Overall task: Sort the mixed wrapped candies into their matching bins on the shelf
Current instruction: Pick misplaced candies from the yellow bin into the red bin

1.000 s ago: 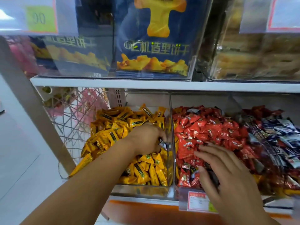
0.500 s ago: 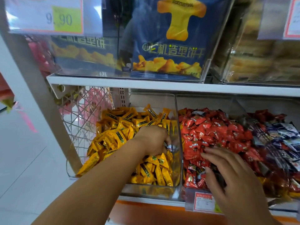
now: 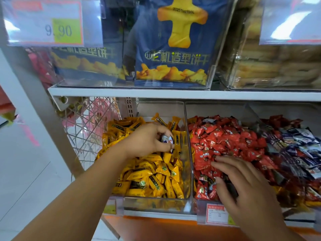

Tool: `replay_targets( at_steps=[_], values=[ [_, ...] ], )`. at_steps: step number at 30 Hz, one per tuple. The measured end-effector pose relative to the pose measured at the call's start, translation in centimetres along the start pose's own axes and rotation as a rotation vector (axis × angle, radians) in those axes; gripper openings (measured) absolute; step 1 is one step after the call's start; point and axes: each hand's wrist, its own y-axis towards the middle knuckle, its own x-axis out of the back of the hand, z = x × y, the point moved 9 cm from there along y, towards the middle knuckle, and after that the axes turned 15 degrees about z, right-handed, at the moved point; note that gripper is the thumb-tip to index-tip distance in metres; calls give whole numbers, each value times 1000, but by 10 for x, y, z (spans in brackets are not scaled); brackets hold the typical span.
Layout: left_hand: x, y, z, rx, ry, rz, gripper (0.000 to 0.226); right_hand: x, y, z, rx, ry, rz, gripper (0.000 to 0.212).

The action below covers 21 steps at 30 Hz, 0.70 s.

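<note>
- The left hand is hovering just left of the clear divider, above the yellow candies. Its fingers are curling and pinching a stray blue-and-white candy.
- The right hand is lying just right of the divider on the red candies, with its fingers spread and pressing into the pile.
- The picking-out step seems to be in hand: 1 misfit is coming out of the yellow bin.
- Next, that candy is needing a carry across the divider and past the red pile, then a release among the blue-and-white candies far right of the divider.
</note>
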Motion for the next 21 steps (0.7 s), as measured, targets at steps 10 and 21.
replay_targets(
  at_steps=[10,21],
  values=[
    [13,-24,-27,-35,-202,-170,27,13,-16,-11,12,86,-69,36],
    [-83,67,-220,-354,47,-135,19,53,-82,-98,-377,277,-203,40]
  ],
)
